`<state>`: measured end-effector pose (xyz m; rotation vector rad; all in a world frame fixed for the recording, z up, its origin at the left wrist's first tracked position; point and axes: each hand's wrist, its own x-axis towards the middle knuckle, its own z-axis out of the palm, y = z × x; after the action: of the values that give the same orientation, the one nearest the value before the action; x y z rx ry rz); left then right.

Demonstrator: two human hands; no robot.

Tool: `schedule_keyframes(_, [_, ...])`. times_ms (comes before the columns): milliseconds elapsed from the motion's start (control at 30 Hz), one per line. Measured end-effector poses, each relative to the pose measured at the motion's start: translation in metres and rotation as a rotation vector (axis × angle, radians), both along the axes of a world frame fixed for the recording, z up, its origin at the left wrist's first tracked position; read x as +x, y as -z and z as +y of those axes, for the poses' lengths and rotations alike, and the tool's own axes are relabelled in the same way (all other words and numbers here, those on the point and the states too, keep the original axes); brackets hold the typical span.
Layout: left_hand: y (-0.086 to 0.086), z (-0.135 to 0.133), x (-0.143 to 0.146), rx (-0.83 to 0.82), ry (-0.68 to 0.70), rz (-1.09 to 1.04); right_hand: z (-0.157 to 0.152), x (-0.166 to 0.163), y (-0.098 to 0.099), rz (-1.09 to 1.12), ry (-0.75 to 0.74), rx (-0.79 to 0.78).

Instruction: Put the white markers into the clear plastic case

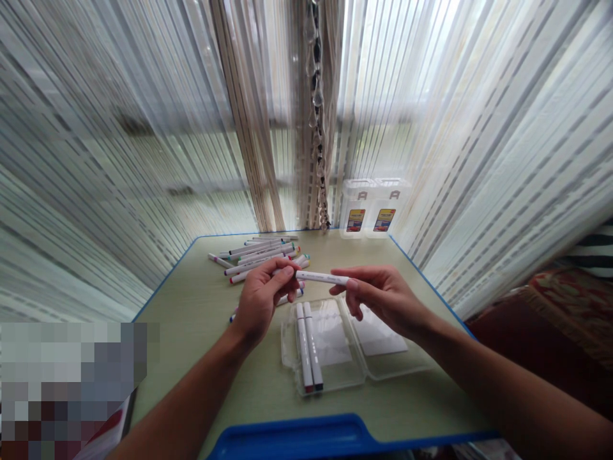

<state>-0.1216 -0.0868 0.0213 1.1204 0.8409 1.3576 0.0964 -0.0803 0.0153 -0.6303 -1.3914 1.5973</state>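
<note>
Pinching one white marker point(320, 277) between left hand point(261, 295) and right hand point(385, 295).
I see both ends gripped, seemingly for steadiness, near the open clear case point(339, 375).

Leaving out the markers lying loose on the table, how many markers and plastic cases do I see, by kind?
Open clear case: 1
Markers in that case: 2
Held marker: 1
Upright clear cases: 2
Total: 6
</note>
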Motion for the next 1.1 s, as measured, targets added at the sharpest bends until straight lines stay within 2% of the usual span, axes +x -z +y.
schedule_keyframes(233, [0.002, 0.000, 0.000, 0.021, 0.030, 0.023, -0.003, -0.002, -0.003, -0.105, 0.157, 0.088])
schedule_keyframes(433, [0.002, -0.002, 0.000, 0.086, 0.039, 0.149, -0.001, -0.001, -0.002, -0.098, 0.245, 0.107])
schedule_keyframes(633, [-0.003, -0.007, 0.004, 0.155, -0.016, 0.253, 0.007, 0.000, 0.003, 0.028, 0.244, 0.018])
schedule_keyframes(767, [-0.002, -0.007, 0.002, 0.190, 0.009, 0.219, 0.010, 0.001, 0.000, 0.087, 0.267, -0.036])
schedule_keyframes(967, [0.006, -0.007, -0.004, 0.206, 0.152, 0.092, 0.011, 0.000, -0.004, 0.124, 0.292, -0.083])
schedule_keyframes(1100, [0.007, -0.007, -0.005, 0.208, 0.191, 0.048, 0.011, 0.000, -0.005, 0.134, 0.293, -0.094])
